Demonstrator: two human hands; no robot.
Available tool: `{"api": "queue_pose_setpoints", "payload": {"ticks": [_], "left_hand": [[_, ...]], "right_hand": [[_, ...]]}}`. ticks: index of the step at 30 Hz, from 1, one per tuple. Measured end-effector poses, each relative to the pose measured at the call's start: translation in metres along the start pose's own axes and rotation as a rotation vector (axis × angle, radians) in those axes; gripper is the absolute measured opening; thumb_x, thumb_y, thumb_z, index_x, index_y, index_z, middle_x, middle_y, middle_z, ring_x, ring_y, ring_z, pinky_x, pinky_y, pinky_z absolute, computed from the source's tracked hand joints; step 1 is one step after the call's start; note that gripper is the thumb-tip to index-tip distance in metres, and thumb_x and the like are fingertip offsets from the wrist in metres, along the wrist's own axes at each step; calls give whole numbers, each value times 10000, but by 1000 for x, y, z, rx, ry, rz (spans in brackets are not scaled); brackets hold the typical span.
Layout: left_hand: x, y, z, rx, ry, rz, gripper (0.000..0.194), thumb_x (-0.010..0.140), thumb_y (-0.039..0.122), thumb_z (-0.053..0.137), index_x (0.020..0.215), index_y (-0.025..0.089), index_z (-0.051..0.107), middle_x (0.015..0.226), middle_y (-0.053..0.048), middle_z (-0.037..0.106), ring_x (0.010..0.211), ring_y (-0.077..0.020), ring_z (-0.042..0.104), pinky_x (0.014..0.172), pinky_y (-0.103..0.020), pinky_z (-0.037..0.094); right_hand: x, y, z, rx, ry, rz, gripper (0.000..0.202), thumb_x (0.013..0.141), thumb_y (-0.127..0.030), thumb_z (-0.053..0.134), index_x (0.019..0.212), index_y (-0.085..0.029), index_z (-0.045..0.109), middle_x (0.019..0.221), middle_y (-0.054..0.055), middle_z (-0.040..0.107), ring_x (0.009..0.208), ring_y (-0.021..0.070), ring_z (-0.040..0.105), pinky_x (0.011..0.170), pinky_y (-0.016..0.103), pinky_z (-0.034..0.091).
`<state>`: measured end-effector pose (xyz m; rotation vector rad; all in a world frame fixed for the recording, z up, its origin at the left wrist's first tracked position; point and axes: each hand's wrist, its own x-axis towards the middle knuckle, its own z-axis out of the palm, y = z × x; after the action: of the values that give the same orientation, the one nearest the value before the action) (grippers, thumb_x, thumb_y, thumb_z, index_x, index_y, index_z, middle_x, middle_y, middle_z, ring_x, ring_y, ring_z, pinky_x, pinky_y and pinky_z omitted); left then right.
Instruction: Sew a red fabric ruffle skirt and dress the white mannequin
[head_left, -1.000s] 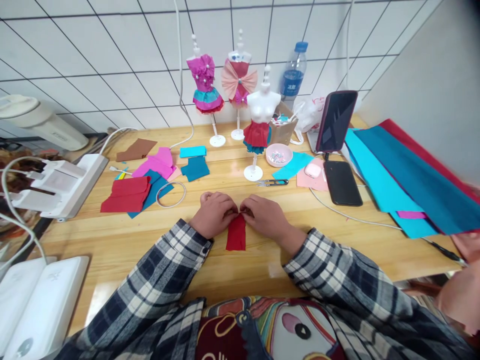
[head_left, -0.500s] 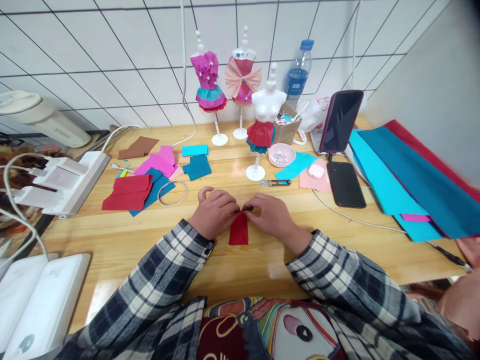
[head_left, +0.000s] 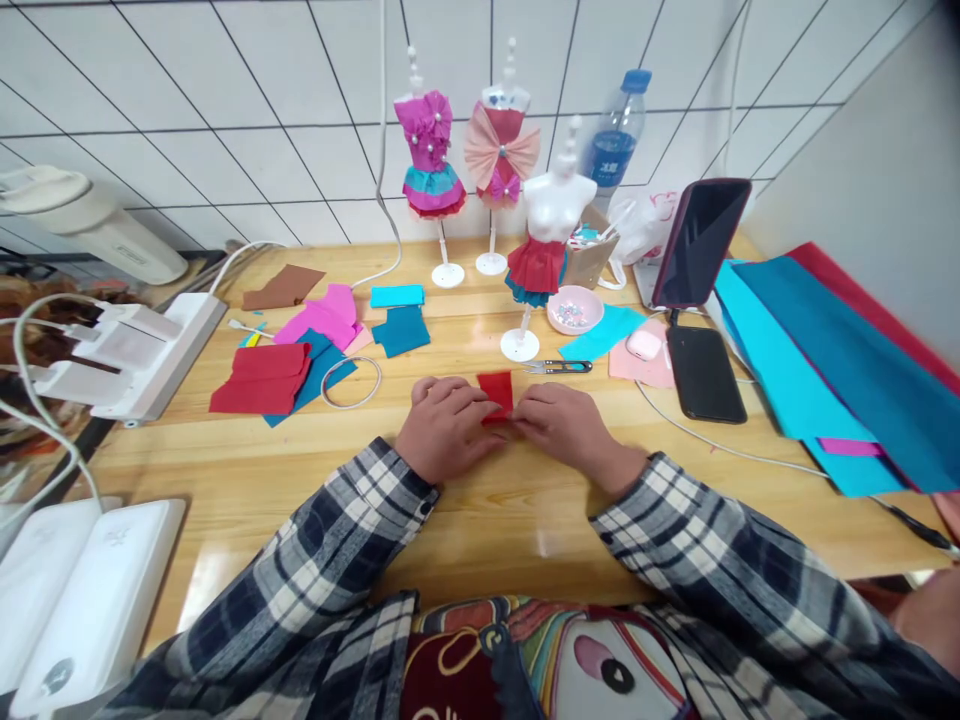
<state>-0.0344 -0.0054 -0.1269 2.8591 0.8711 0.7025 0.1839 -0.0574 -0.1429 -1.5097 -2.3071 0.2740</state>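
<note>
Red cloth piece (head_left: 495, 387) on wooden tabletop (head_left: 510, 530), between the two hands, nearer the wearer than the mini dress form (head_left: 559, 205) in ruffled red-and-teal skirt. Left hand (head_left: 444, 430): laid over cloth's left edge, thumb and forefinger parted. Right hand (head_left: 566, 425): narrow, fingertips pinched at cloth's near right corner. Thread snips (head_left: 559, 367) just beyond right hand; pink bowl (head_left: 575, 311) of small shiny bits behind them. Farther left, folded red fabric (head_left: 259, 378), partly over teal fabric (head_left: 319, 350)
</note>
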Motion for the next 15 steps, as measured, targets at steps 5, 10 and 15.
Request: {"api": "queue_pose_setpoints", "payload": {"ticks": [5, 10, 15], "left_hand": [[4, 8, 9, -24, -156, -6, 223, 931, 351, 537, 870, 250, 725, 883, -16, 743, 927, -220, 585, 868, -448, 315], [4, 10, 8, -13, -173, -18, 233, 931, 301, 520, 823, 258, 722, 846, -21, 739, 902, -220, 587, 925, -515, 243], [6, 12, 6, -30, -201, -39, 224, 926, 301, 528, 820, 245, 717, 853, -16, 742, 895, -220, 591, 934, -525, 233]], "right_hand": [[-5, -2, 0, 78, -23, 18, 169, 926, -309, 575, 862, -223, 706, 878, 18, 691, 818, 159, 559, 715, 271, 373], [-6, -5, 1, 82, -49, 88, 148, 887, -336, 632, 950, -228, 711, 923, 18, 698, 847, 169, 577, 747, 284, 393], [-6, -7, 2, 64, -56, 151, 175, 904, -360, 605, 937, -245, 733, 893, 17, 704, 846, 170, 582, 722, 286, 380]]}}
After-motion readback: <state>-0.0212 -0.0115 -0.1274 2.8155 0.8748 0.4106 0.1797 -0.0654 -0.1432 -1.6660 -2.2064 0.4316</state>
